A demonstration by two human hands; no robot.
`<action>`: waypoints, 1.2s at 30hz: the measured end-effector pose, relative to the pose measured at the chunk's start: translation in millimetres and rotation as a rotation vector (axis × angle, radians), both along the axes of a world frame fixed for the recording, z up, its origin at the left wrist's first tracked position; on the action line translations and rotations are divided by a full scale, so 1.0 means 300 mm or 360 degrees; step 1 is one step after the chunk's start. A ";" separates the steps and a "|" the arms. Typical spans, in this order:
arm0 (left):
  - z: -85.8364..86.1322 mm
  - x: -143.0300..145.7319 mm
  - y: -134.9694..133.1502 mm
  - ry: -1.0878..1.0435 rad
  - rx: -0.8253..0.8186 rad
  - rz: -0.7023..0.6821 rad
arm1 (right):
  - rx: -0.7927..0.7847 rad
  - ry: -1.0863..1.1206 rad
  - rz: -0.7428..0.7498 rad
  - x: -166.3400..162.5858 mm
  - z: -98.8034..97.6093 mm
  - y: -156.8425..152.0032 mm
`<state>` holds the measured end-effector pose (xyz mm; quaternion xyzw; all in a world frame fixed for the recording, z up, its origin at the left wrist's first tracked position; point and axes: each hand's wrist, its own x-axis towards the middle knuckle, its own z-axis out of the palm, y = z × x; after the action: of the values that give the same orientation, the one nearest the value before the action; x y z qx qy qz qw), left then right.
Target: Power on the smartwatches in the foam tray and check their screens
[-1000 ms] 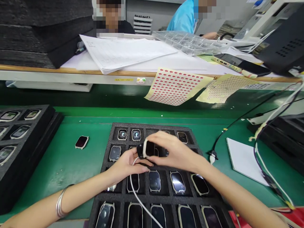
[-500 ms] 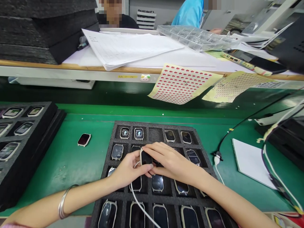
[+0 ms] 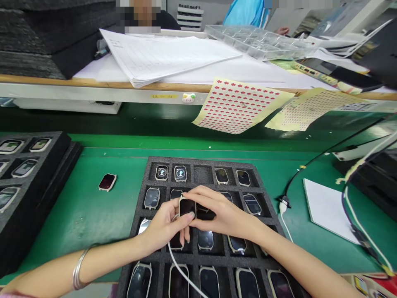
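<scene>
Above the middle of a black foam tray [image 3: 198,258], my left hand [image 3: 169,221] and my right hand [image 3: 214,207] both grip one smartwatch [image 3: 187,208] with no strap. Its dark screen faces up toward me. My left thumb presses on the lower screen corner, while my right fingers hold its top edge and right side. A white cable [image 3: 178,265] runs up into my left hand; its end is hidden behind the watch. Several more watch bodies sit in the tray's pockets, and two at the far left, including this lit watch [image 3: 161,173], show glowing faces.
A loose watch [image 3: 107,182] lies on the green table left of the tray. Foam trays [image 3: 58,153] with watches are stacked at far left. Cables [image 3: 283,205] and a white pad [image 3: 328,213] lie right. Above, a shelf [image 3: 186,87] holds papers and a phone; people are beyond.
The watch has turned so its screen faces me more squarely, and it has shifted slightly left. Both hands still hold it. My view has tilted a little.
</scene>
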<state>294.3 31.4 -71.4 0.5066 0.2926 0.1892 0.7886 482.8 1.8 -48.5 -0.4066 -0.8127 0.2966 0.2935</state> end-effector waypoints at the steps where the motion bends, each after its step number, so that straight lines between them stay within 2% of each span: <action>1: -0.001 0.000 0.000 0.0004 -0.0003 -0.0003 | -0.0005 0.0002 -0.0001 -0.001 0.000 0.000; 10: -0.014 -0.010 0.000 0.0015 -0.0085 -0.0042 | 0.0016 0.0019 -0.0015 -0.002 -0.011 -0.015; 14: -0.017 -0.018 0.008 -0.0052 -0.0194 -0.0063 | -0.0045 0.0201 -0.0057 -0.012 -0.009 -0.019; 16: -0.015 -0.020 0.017 -0.0124 -0.0295 -0.0084 | -0.0204 0.0392 -0.0093 -0.021 -0.006 -0.016; 22: -0.006 -0.013 0.043 -0.0349 -0.0522 -0.0135 | -0.0932 0.1133 -0.0180 -0.048 -0.022 -0.006; 27: -0.023 -0.010 0.045 -0.0454 -0.0621 -0.0139 | -0.1203 0.1454 -0.0208 -0.063 -0.062 -0.002; 31: -0.029 -0.017 0.034 -0.0487 -0.0589 -0.0155 | -0.1205 0.1512 -0.0052 -0.053 -0.071 0.008; 36: -0.019 -0.027 0.019 -0.0341 -0.0306 -0.0179 | -0.0984 0.1125 0.0120 -0.008 -0.030 0.023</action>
<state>286.1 37.1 -77.0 0.4212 0.1947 0.1687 0.8696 480.5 8.8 -57.4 -0.3192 -0.5508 0.6555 0.4063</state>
